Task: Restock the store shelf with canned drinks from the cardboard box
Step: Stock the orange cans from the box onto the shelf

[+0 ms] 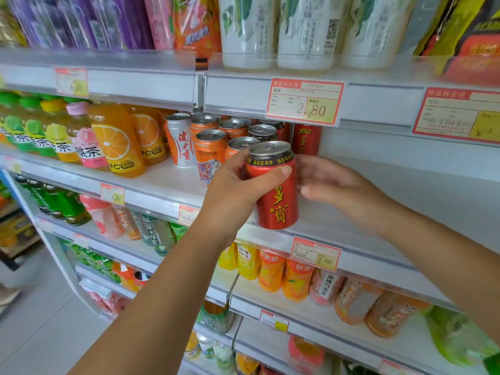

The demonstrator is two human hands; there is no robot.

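My left hand (238,182) grips a red can with yellow characters (276,193), held upright just above the front edge of the white shelf (392,190). My right hand (332,185) hovers beside the can's right side, fingers relaxed, holding nothing. Behind the can stand several orange cans (209,144) and another red can (307,139) at the back of the same shelf. The cardboard box is out of view.
Orange juice bottles (116,142) and tea bottles fill the shelf's left part. The shelf above carries white cups (305,31) and a price tag (305,101). Lower shelves hold more bottles. The shelf's right part is bare white surface.
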